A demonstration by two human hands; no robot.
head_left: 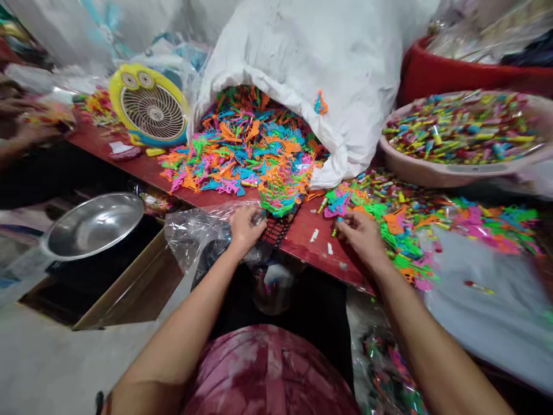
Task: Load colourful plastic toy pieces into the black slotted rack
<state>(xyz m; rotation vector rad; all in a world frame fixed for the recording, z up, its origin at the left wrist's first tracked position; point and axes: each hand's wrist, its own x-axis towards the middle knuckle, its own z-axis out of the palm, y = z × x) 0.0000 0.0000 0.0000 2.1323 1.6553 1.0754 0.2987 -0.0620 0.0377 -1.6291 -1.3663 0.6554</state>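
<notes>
My left hand (246, 229) rests at the red table's front edge (311, 248), its fingers gripping the mouth of a clear plastic bag (194, 230). My right hand (360, 236) sits on the edge of a spread of small neon plastic pieces (389, 219), its fingertips pinching a small piece. Between my hands lie a black mesh strip (276, 229) and a green tangle of pieces (280, 196). A much bigger heap of orange, blue and green plastic shapes (246, 138) spills from a white woven sack (302, 75).
A pink basin of colourful plastic sticks (458, 129) stands at right, before a red tub (453, 75). A yellow cartoon-shaped fan (149, 104) sits at the table's far left. A co-worker's hand (34, 118) works at far left. A steel bowl (93, 226) rests on a cardboard box (133, 276).
</notes>
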